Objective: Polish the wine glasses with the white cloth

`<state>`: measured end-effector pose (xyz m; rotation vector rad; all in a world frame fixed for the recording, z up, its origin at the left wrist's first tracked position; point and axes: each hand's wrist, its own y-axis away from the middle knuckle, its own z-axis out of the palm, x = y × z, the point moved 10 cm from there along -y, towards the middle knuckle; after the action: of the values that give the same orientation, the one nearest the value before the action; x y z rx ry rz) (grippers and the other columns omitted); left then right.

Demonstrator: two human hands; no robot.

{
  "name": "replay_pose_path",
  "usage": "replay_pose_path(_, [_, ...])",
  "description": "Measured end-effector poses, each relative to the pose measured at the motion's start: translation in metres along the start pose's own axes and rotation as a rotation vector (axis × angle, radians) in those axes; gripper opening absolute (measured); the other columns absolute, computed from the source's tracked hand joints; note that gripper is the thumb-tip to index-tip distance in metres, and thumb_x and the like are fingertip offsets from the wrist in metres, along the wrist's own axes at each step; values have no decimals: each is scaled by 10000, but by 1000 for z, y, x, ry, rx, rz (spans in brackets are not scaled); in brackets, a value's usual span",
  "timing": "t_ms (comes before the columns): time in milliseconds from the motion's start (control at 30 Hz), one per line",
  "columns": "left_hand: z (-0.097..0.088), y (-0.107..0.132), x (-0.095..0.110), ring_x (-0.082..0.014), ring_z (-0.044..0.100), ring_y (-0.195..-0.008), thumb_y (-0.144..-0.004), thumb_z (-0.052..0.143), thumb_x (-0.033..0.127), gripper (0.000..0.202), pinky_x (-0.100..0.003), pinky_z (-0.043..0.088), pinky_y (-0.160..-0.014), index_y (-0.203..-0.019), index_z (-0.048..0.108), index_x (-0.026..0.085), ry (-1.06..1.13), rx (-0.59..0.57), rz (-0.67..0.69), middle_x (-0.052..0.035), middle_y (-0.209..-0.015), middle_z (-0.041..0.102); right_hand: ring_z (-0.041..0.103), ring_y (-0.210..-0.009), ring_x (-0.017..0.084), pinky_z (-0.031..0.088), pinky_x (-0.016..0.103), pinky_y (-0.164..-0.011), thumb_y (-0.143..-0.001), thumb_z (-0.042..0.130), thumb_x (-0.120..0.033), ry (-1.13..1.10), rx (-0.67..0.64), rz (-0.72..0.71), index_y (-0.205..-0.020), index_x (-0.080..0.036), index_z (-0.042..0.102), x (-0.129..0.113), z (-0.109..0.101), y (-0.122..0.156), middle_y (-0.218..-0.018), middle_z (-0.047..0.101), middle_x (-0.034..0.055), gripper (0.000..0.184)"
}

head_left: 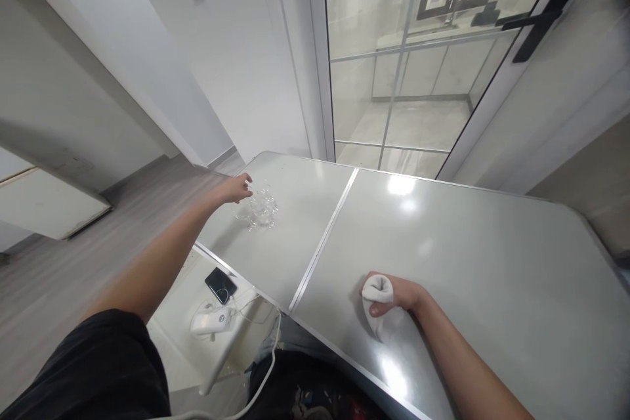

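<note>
On the left part of the grey folding table (pixel 443 230) lies a loose cluster of small, clear, glass-like pieces (pixel 264 209); their exact kind is too small to make out. My left hand (pixel 237 189) reaches over the table's left edge to the near side of this cluster, its fingers slightly bent and apart. No held thing shows between them. In my right hand (pixel 396 292) is a white cloth (pixel 378 292), bunched into a roll with a folded opening facing up. The thumb presses across its front, low over the tabletop.
A metal seam (pixel 325 236) divides the tabletop. Below its near left edge, a pale stool or bench (pixel 170 341) bears a black phone (pixel 221 285) and a white device (pixel 211 320). A white cable (pixel 272 361) runs past my lap. A glass door (pixel 364 98) stands beyond the table.
</note>
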<state>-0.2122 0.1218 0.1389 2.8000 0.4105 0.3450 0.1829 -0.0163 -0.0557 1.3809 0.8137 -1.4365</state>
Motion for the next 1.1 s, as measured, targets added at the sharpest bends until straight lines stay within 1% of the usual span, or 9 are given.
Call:
replay_pose_path(100, [-4,-3,-4,-238,768,-862,-848,633,347,577,-349,635,-760,-1386,486,201,-41,19,-19,-174,-1390,659,363,-551,76,349,227,-535,-573,945,-502,-7,-11,27,-597,-167,526,3,1,0,-565,424,-71,537])
replay_pose_path(167, [-6,-3,-5,-229,767,-824,-854,619,329,574,-358,627,-771,-1394,485,190,-84,32,-19,-168,-1361,678,386,-563,82,360,229,-549,-576,943,-512,-8,-14,33,-611,-163,544,3,1,0,-581,450,-62,531])
replay_pose_path(367, [-9,-5,-3,-266,737,-1041,-839,627,288,530,-339,596,-839,-1353,543,190,-170,80,13,-158,-1439,626,413,-580,91,361,228,-548,-571,944,-512,2,9,15,-653,-159,573,4,-1,1,-602,477,-57,518])
replay_pose_path(467, [-7,-9,-5,-288,698,-1153,-832,637,293,495,-345,573,-903,-1317,582,210,-198,95,26,-132,-1408,653,417,-585,88,354,220,-543,-548,954,-500,-6,40,26,-671,-155,581,7,-4,2,-613,490,-55,523])
replay_pose_path(567, [-7,-12,-5,-296,657,-1235,-835,641,296,455,-352,541,-972,-1283,611,220,-220,114,47,-118,-1392,666,415,-582,88,355,221,-538,-566,945,-510,1,8,18,-656,-153,583,5,-1,1,-607,495,-49,517])
replay_pose_path(767, [-9,-3,6,-285,617,-1290,-977,484,369,411,-397,467,-1092,-1348,573,215,-227,221,90,-121,-1422,642,374,-531,73,357,224,-523,-591,920,-576,30,-40,-7,-587,-170,514,-5,5,-1,-548,421,-74,574])
replay_pose_path(900, [-2,12,26,-254,449,-1474,-1035,357,527,536,-405,315,-1238,-1482,492,264,-173,354,301,-75,-1590,495,390,-537,78,355,227,-514,-588,890,-658,54,-40,-22,-596,-174,514,-13,6,0,-564,444,-64,613])
replay_pose_path(967, [12,14,28,-256,317,-1559,-1017,344,622,660,-425,241,-1277,-1570,395,265,-150,332,377,-73,-1678,363,395,-540,80,354,228,-515,-584,886,-670,58,-34,-18,-598,-175,516,-14,5,1,-567,445,-62,619])
replay_pose_path(1100, [38,8,18,-286,134,-1616,-1000,281,697,796,-520,140,-1294,-1654,217,247,-119,242,365,-94,-1740,177,401,-548,79,348,221,-515,-535,926,-630,36,20,-1,-614,-173,522,-9,1,1,-573,455,-64,615])
